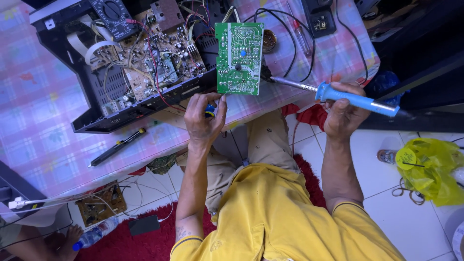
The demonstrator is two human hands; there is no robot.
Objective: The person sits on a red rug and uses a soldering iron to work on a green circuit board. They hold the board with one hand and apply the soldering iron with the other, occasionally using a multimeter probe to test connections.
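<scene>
A: Left hand?
B: Pinching the green circuit board upright at its lower edge, above the surface.
A: Right hand?
B: Fist closed around the blue soldering iron, tip at the board's right edge.

left hand: fingers pinched | right hand: fist closed, raised

A green rectangular circuit board stands upright at the table's near edge, a blue-handled metal soldering iron touching its right edge.
</scene>
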